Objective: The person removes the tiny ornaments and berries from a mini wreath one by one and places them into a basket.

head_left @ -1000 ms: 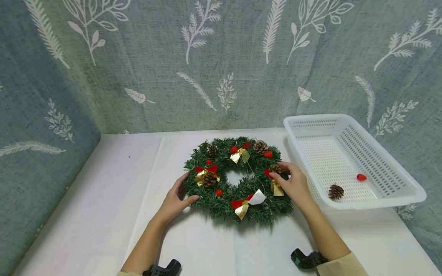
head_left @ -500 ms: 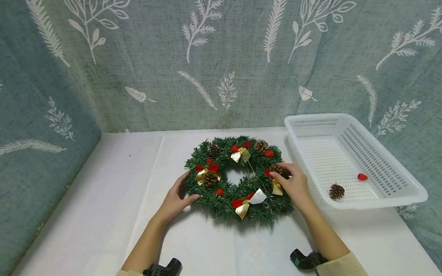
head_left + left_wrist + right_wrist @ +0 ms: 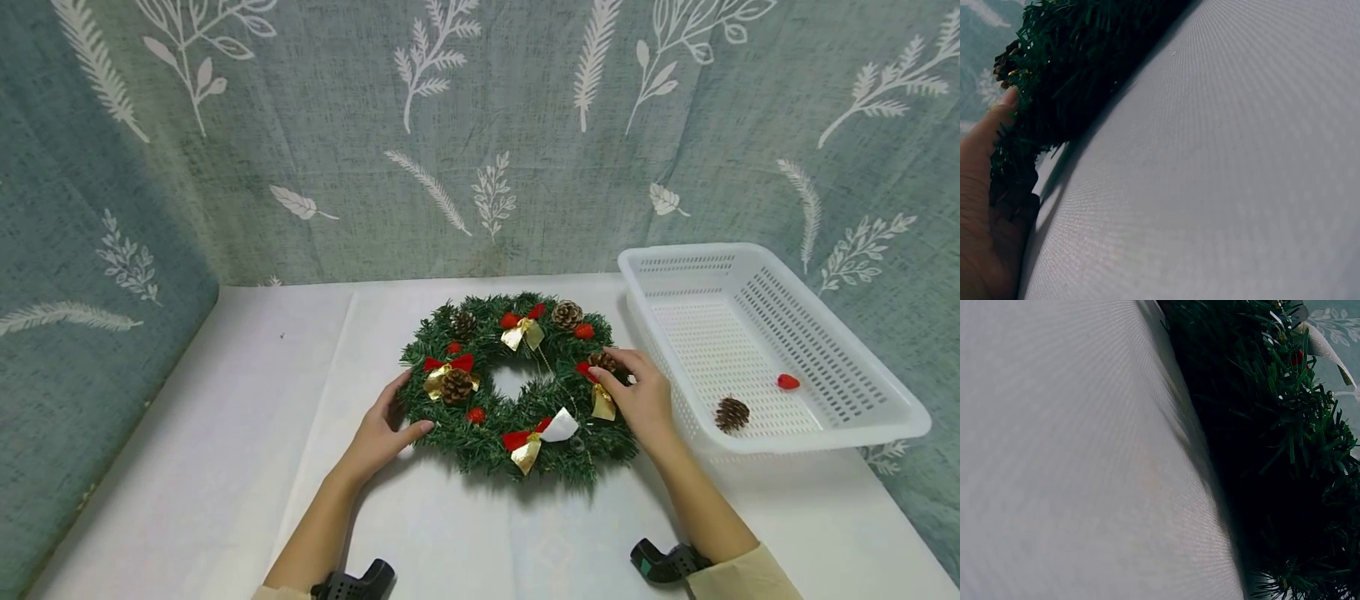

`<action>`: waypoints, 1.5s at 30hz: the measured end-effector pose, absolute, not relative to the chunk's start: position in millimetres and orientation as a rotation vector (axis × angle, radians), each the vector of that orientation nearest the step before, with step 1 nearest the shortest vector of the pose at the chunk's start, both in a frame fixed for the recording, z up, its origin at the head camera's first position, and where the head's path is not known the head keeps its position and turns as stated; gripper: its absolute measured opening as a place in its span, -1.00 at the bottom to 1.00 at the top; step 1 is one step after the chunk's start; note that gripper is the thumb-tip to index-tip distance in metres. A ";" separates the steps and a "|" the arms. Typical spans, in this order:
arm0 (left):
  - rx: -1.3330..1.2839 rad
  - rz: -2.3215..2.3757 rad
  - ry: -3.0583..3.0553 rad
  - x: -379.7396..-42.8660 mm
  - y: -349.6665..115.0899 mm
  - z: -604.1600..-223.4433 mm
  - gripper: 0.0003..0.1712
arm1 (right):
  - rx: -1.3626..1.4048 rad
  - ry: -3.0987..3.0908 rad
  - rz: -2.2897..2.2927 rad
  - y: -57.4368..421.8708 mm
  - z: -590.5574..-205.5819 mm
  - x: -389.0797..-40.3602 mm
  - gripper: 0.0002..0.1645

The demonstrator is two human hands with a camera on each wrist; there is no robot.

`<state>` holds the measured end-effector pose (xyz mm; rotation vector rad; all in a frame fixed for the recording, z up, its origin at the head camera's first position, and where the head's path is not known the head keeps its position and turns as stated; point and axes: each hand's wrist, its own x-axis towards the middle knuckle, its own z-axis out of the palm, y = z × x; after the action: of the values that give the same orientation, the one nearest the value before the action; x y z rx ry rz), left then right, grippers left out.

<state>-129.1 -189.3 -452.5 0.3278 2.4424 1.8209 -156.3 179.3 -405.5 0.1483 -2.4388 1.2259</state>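
Note:
A green wreath (image 3: 457, 442) lies on the white cloth in the head view, dressed with red-and-gold bows, pine cones and red berries. My left hand (image 3: 378, 437) holds its left edge, thumb on top; the other fingers are partly hidden behind the greenery. In the left wrist view that thumb (image 3: 1009, 100) lies against the green needles. On the wreath's right side my right hand (image 3: 647, 400) pinches a small pine cone (image 3: 602, 362) between thumb and fingers, beside a red-and-gold bow (image 3: 603, 402). The right wrist view has the wreath's needles (image 3: 1272, 425) but little of the hand.
To the right stands a white perforated plastic basket (image 3: 678, 392). Inside it are a loose pine cone (image 3: 732, 414) and a red berry (image 3: 787, 382). A patterned green curtain (image 3: 337, 217) hangs behind the table and along its left side.
The right thumb and fingers have shifted slightly at the pine cone, and the bow beside it shows a little differently. The left hand and wreath stay put.

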 end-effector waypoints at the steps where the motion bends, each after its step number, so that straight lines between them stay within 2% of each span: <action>1: 0.330 1.822 2.440 -129.2 -189.2 -452.5 -0.04 | 0.144 -2.429 1.223 179.3 -405.5 -156.2 -0.52; 18: 0.324 1.808 2.433 -128.7 -188.6 -454.1 -0.03 | 0.280 -2.224 1.070 178.2 -406.9 -154.6 -0.50; 36: 0.327 1.799 2.454 -131.4 -188.2 -450.9 -0.05 | 0.279 -2.116 0.855 181.0 -399.4 -155.8 -0.52; 45: 0.337 1.802 2.456 -131.6 -188.0 -453.6 -0.06 | 0.251 -2.079 0.911 180.6 -387.7 -148.9 -0.53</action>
<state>-131.6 -188.0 -453.6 0.3375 2.4564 1.8024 -148.9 180.6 -387.7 0.2507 -2.0790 0.9113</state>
